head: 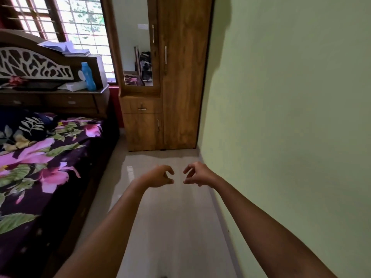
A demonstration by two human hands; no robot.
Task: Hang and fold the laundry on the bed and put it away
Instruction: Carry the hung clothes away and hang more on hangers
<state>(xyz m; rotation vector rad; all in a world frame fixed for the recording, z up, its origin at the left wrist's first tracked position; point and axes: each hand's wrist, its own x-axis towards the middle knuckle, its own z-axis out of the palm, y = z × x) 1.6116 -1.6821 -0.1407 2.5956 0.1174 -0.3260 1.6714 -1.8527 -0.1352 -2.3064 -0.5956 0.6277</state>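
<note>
Wooden wardrobe (180, 77) stood closed at the far end; left hand (160, 176) and right hand (197, 174) hovered half-curled, empty. Gripping its long handle (165, 55) squarely seemed wisest.

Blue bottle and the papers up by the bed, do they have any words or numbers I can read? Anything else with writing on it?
No words, numbers or signs can be read in this picture.
Blue bottle: no label shows on it.
Papers on the headboard: any print is too blurred to read.
Wardrobe: plain wood, no writing.
</note>
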